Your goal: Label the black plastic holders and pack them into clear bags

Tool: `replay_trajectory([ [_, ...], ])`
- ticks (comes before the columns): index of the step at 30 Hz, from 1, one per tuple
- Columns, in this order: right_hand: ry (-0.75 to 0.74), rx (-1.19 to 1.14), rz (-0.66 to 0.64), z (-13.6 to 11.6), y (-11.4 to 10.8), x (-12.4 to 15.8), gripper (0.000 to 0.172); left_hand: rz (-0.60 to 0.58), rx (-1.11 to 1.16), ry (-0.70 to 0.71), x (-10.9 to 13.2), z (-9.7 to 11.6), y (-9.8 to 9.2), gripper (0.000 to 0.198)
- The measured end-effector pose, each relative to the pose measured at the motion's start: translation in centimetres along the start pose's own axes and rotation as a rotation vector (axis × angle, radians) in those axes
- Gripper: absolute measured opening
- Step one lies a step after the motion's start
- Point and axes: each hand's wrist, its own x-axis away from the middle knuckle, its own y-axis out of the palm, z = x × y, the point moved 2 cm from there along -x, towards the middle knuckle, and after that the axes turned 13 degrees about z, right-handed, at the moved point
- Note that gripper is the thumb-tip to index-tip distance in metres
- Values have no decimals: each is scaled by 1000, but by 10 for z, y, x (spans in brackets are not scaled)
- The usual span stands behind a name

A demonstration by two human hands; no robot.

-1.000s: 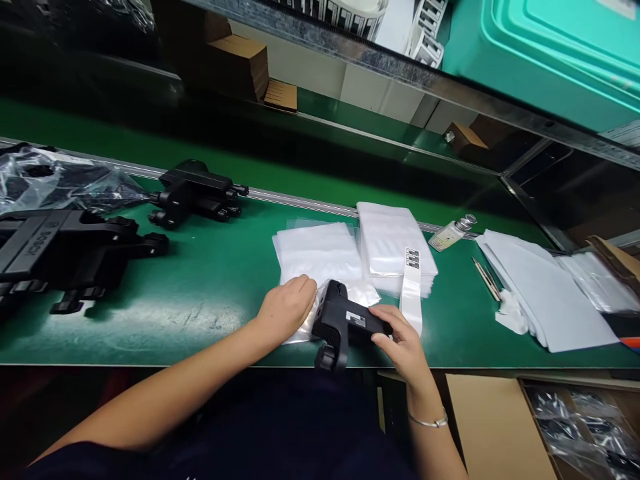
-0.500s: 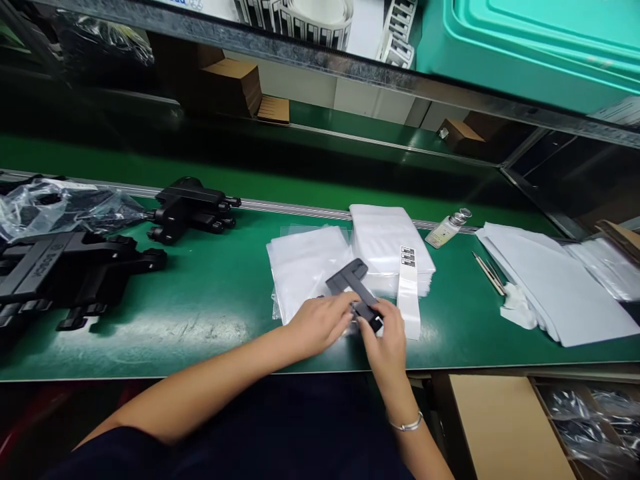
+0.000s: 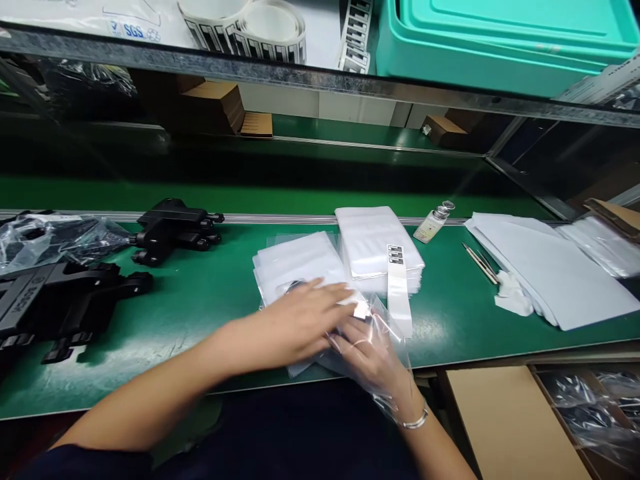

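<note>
While a clear plastic bag [image 3: 386, 316] sheathes right hand [image 3: 369, 355], left hand [image 3: 303, 317] alongside it, bagging appears underway, requiring careful withdrawal; both grips indiscernible.

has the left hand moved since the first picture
Yes: it has moved rightward; the left hand is now nearer the white label strip.

A teal bin [image 3: 475, 72] sits on the metal shelf [image 3: 150, 57]
</note>
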Motion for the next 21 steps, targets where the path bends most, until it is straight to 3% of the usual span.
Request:
replay_trajectory([
  [2, -102, -76, -49, -7, -2, -4, 38, -191, -3, -167, 1, -15, -10, 35],
  [5, 63, -180, -23, -2, -9, -10, 30, -350, 159, -370, 7, -26, -5, 32],
  [7, 302, -155, 135, 11, -21, -11, 33, -245, 279, -543, 15, -34, 4, 39],
  [9, 518, -92, 449, 23, -39, -8, 39, -41, 394, -692, 25, -41, 13, 49],
  [11, 526, -63, 643, 22, -53, -6, 39, 110, 482, -776, 33, -45, 22, 62],
  [12, 421, -50, 622, 16, -57, -8, 38, 135, 502, -791, 35, -44, 28, 72],
  [14, 152, -3, 348, -3, -54, -17, 40, 79, 482, -779, 36, -37, 38, 96],
  [15, 111, 35, 224, -10, -51, -22, 42, 33, 450, -756, 36, -30, 44, 104],
  [18, 201, -16, -27, -14, -44, -35, 38, -35, 341, -594, 39, -9, 57, 108],
  [21, 204, -353, -246, -6, -52, -30, 20, 60, 285, -265, 42, 9, 65, 98],
])
